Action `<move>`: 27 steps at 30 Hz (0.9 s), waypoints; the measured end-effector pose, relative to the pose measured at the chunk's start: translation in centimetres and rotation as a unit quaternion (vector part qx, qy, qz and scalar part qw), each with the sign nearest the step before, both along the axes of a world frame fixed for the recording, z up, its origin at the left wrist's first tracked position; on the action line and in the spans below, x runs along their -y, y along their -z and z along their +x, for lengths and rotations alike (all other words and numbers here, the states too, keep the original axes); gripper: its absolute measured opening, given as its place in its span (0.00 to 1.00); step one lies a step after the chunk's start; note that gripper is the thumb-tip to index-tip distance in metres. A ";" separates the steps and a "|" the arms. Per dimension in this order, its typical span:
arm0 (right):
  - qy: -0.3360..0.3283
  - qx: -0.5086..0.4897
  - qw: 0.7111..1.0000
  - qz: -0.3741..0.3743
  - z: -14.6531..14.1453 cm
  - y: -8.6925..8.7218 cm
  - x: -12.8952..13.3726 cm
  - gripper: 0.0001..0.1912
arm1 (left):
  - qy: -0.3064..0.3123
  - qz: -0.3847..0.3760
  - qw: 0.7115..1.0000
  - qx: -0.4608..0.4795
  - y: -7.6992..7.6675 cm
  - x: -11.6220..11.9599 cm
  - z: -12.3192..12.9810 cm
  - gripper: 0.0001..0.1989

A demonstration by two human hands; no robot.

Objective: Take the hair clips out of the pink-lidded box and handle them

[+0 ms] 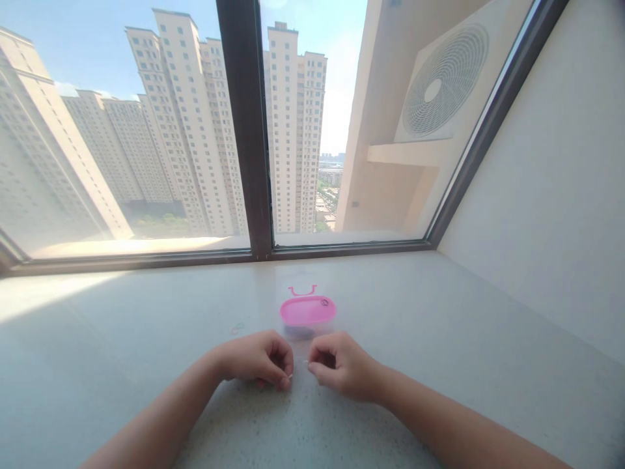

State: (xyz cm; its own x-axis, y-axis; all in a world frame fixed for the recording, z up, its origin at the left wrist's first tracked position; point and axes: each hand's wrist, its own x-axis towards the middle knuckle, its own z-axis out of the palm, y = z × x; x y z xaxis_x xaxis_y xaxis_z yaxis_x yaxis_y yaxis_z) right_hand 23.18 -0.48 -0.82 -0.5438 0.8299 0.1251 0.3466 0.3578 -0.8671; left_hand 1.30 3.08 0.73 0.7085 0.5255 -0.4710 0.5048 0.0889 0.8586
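My left hand (261, 357) is closed in a pinch low over the pale sill, with a tiny white tip (291, 376) showing at its fingertips. Facing it across a small gap, my right hand (344, 370) pinches thumb to forefinger, and another tiny white end (306, 361) pokes out there. Both bits are too small to name. A bit of red (261, 384) shows beneath my left hand, mostly hidden. Just beyond both hands stands an oval box with a pink lid (305, 312) and a see-through body; a small dark ring (325, 302) lies on the lid.
Behind the box lies a pink carrying handle (303, 292). Small thin loops (237, 329), pinkish and greenish, rest left of the box. The speckled sill (463, 326) ends at a dark window frame (244, 130), with a white wall (551, 195) on the right.
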 end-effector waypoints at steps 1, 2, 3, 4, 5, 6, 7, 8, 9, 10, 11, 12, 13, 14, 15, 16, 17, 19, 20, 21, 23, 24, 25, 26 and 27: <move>-0.003 0.011 1.000 0.022 0.1 0.0 0.0 0.03 | 0.001 -0.001 1.000 0.001 0.0 0.0 0.0 0.11; -0.007 0.020 0.999 0.038 0.2 0.0 -0.1 0.03 | 0.001 -0.003 1.000 0.002 0.0 -0.1 0.1 0.11; -0.011 0.027 0.998 0.046 0.3 -0.1 -0.1 0.03 | 0.000 -0.003 1.000 0.003 0.1 -0.1 0.1 0.11; -0.015 0.033 0.998 0.050 0.3 -0.1 -0.1 0.03 | -0.001 -0.001 1.000 0.004 0.2 -0.1 0.1 0.11; -0.018 0.037 0.998 0.053 0.4 -0.1 -0.1 0.03 | -0.002 0.000 1.000 0.005 0.3 -0.2 0.1 0.11; -0.020 0.041 0.997 0.054 0.4 -0.1 -0.1 0.03 | -0.003 0.002 1.000 0.006 0.5 -0.2 0.1 0.11; -0.021 0.045 0.997 0.055 0.4 -0.1 -0.1 0.03 | -0.004 0.003 1.000 0.007 0.6 -0.3 0.1 0.11; -0.022 0.047 0.997 0.056 0.4 -0.1 -0.1 0.03 | -0.004 0.003 1.000 0.008 0.8 -0.3 0.1 0.12; -0.024 0.049 0.997 0.056 0.4 -0.1 -0.1 0.03 | -0.005 0.002 1.000 0.009 0.9 -0.4 0.2 0.12; -0.025 0.051 0.997 0.057 0.5 -0.1 -0.1 0.03 | -0.006 -0.001 1.000 0.010 0.9 -0.4 0.2 0.12; -0.026 0.052 0.997 0.059 0.5 -0.1 -0.1 0.04 | -0.007 -0.003 1.000 0.011 0.9 -0.4 0.2 0.12; -0.026 0.053 0.996 0.062 0.6 0.0 -0.2 0.04 | -0.008 -0.005 1.000 0.012 0.9 -0.4 0.2 0.12; -0.025 0.053 0.996 0.065 0.6 0.0 -0.2 0.04 | -0.010 -0.006 1.000 0.012 0.9 -0.4 0.3 0.12; -0.025 0.054 0.996 0.069 0.6 0.0 -0.2 0.04 | -0.012 -0.006 1.000 0.013 0.9 -0.4 0.3 0.12; -0.024 0.055 0.996 0.071 0.7 0.0 -0.2 0.04 | -0.014 -0.006 1.000 0.014 0.8 -0.4 0.3 0.13; -0.025 0.056 0.995 0.073 0.7 0.0 -0.3 0.04 | -0.014 -0.005 1.000 0.014 0.8 -0.4 0.3 0.13; -0.026 0.058 0.995 0.074 0.7 0.0 -0.3 0.04 | -0.014 -0.005 1.000 0.013 0.7 -0.4 0.3 0.13; -0.030 0.059 0.995 0.074 0.7 0.0 -0.3 0.04 | -0.014 -0.006 1.000 0.014 0.7 -0.3 0.3 0.14; -0.033 0.059 0.995 0.073 0.8 0.0 -0.4 0.04 | -0.014 -0.006 1.000 0.014 0.7 -0.3 0.3 0.14; -0.034 0.058 0.995 0.072 0.8 0.0 -0.4 0.04 | -0.014 -0.007 1.000 0.013 0.7 -0.3 0.3 0.14; -0.035 0.056 0.995 0.069 0.7 0.2 -0.4 0.03 | -0.015 -0.009 1.000 0.010 0.8 -0.3 0.2 0.14; -0.033 0.054 0.996 0.067 0.6 0.3 -0.4 0.03 | -0.016 -0.008 1.000 0.009 0.8 -0.3 0.1 0.14; -0.030 0.051 0.996 0.065 0.5 0.4 -0.4 0.03 | -0.016 -0.006 1.000 0.008 0.8 -0.3 0.1 0.14; -0.027 0.047 0.996 0.064 0.4 0.6 -0.5 0.03 | -0.016 -0.004 1.000 0.008 0.8 -0.3 0.0 0.13; -0.025 0.043 0.997 0.061 0.3 0.8 -0.5 0.03 | -0.017 -0.001 1.000 0.008 0.7 -0.3 0.0 0.13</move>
State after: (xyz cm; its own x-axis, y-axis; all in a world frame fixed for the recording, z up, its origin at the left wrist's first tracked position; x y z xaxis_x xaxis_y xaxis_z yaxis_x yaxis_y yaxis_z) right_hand 23.48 -0.01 -1.67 -0.5975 0.7826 0.1749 0.3972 0.4783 -0.7832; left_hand 1.25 3.34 0.04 0.6983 0.5483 -0.4603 0.4874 0.1067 0.8666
